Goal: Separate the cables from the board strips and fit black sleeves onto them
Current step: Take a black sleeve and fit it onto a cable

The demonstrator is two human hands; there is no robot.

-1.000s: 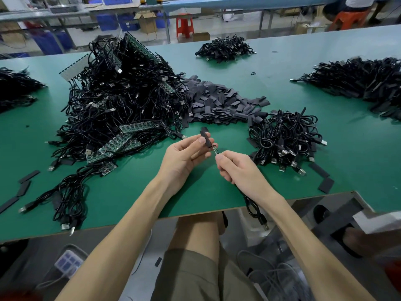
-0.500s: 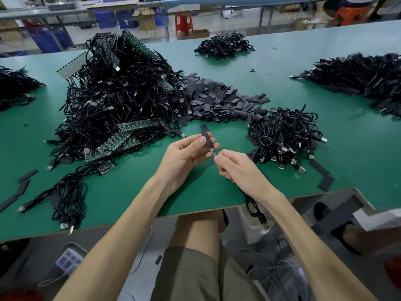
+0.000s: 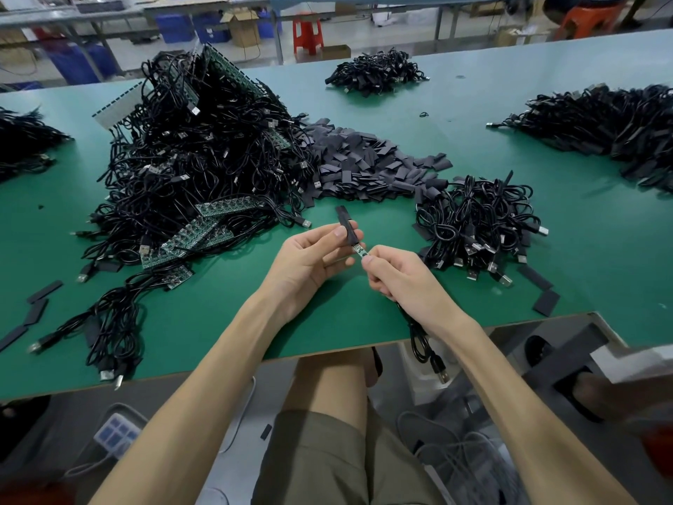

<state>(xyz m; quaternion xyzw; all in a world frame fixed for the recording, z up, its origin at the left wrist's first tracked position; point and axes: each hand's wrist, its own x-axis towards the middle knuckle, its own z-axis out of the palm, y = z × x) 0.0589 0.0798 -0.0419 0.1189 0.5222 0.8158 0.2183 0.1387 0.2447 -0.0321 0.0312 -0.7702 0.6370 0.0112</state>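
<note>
Sleeve meeting the cable's board tip: where it could snag

Head view: the left hand (image 3: 309, 256) pinches 1 black sleeve (image 3: 345, 224) between thumb and fingers, its grip closed on the sleeve's lower half, just above the desk (image 3: 225, 322). The right hand (image 3: 397, 277) has its grip closed around the cable (image 3: 418, 337), thumb and forefinger pinching just behind the small green board tip (image 3: 360, 250). The tip meets the sleeve's lower mouth; whether it has entered is too small to tell. The cable's slack drops past the desk edge, with its USB plug (image 3: 441, 374) hanging free.

Risks, as I judge them:
- The flat sleeve may be squeezed shut under the left thumb, so the tip snags on the rim and bends where it joins the cable.
- A slanted push could pop the sleeve out of the pinch and lose it among the loose sleeves (image 3: 364, 165) behind.
- The dangling plug could catch on the desk edge and tug the cable back.

Writing: no brand, label or text is legible anywhere. The board strips (image 3: 196, 236) in the cable heap (image 3: 204, 151) show only a green pattern.
</note>
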